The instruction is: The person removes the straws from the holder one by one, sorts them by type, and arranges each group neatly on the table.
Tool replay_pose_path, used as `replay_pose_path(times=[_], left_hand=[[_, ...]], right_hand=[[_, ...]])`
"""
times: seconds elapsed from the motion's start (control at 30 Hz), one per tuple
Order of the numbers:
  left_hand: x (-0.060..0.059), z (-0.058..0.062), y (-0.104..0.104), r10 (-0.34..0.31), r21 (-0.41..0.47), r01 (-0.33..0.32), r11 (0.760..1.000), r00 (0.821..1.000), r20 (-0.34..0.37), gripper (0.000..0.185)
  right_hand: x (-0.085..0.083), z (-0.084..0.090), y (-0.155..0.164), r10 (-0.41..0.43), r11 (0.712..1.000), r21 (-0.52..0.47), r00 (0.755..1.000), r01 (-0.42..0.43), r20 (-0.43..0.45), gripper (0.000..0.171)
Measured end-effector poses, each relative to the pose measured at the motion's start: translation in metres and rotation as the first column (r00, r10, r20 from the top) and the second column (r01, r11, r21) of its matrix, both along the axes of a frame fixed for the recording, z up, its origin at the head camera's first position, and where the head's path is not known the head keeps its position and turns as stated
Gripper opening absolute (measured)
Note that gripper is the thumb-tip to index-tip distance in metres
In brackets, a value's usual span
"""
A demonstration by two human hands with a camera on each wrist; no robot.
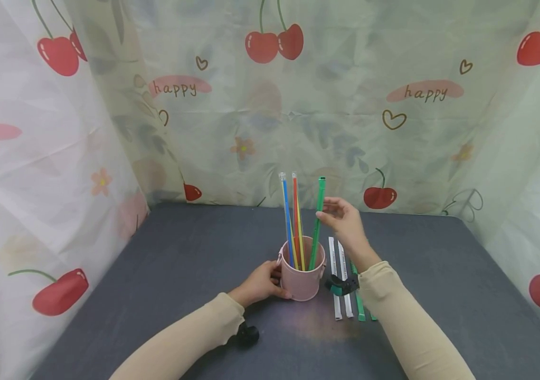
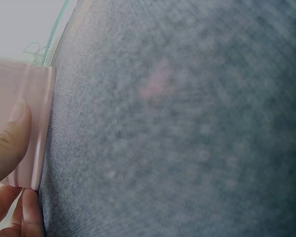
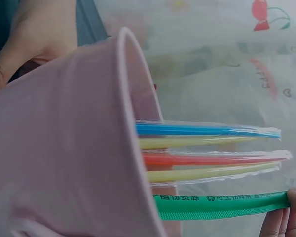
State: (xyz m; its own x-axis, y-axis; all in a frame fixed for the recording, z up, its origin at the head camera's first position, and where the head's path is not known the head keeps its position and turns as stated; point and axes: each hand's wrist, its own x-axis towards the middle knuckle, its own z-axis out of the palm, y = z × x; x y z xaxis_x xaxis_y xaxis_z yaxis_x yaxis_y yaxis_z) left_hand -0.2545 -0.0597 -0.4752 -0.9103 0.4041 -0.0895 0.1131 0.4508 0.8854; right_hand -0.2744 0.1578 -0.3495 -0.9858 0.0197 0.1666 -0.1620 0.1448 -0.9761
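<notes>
A pink pail [image 1: 301, 285] stands upright on the table. My left hand [image 1: 260, 285] grips its left side low down, with the thumb across the wall in the left wrist view. Between the thumb and fingers of my right hand [image 1: 347, 224] is the upper part of a green paper-wrapped straw [image 1: 316, 236], whose lower end is inside the pail along its right side. Clear-wrapped straws lean together in the pail: a blue straw [image 3: 202, 130], a red straw [image 3: 207, 159] and two yellow ones. The pail's wall hides their lower ends in the right wrist view.
Right of the pail, two white wrapped straws [image 1: 344, 264] lie on the dark table [image 1: 203, 253]. Green wrapped straws [image 1: 360, 308] lie beside them, partly covered by the right forearm. A cherry-print curtain [image 1: 336, 132] surrounds the back and sides.
</notes>
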Motion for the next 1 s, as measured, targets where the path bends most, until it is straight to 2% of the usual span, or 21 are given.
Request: replay_pose_path(times=[0.63, 0.83, 1.0], left_hand=[[0.002, 0.006, 0.001, -0.005, -0.005, 0.005, 1.000, 1.000, 0.004, 0.071], [0.003, 0.007, 0.000, -0.004, -0.002, 0.004, 1.000, 1.000, 0.010, 0.071], [0.004, 0.008, 0.000, -0.021, 0.005, 0.021, 1.000, 1.000, -0.006, 0.070]], right_hand=[[0.005, 0.023, 0.011, -0.020, 0.995, -0.101, 0.999, 0.016, -0.042, 0.043], [0.006, 0.027, 0.014, -0.040, 0.991, -0.127, 0.997, 0.031, -0.072, 0.040], [0.005, 0.031, 0.016, -0.060, 0.981, -0.191, 0.995, 0.044, -0.080, 0.032]])
